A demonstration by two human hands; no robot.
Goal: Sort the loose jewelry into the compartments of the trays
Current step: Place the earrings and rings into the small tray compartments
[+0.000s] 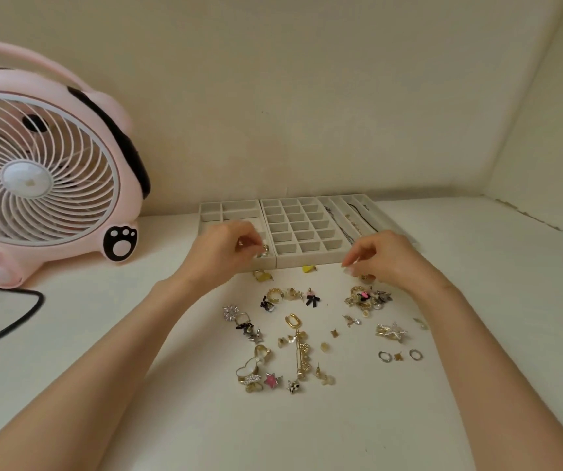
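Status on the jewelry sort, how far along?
Early. Done: chains lie in the long slots of the right tray. In hand: left hand pinches a gold piece over the left tray; right hand hovers above the pile, hold unclear. Left: grid tray looks empty, and many loose pieces lie on the table.

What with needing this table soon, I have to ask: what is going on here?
A person is sorting jewelry into three pale grey compartment trays. The left hand pinches a small gold piece over the near end of the left tray. The right hand hovers with fingertips together near a gold tangle of pieces; whether it holds anything is unclear. The right tray has long slots holding a few chains. Most loose pieces lie on the white table.
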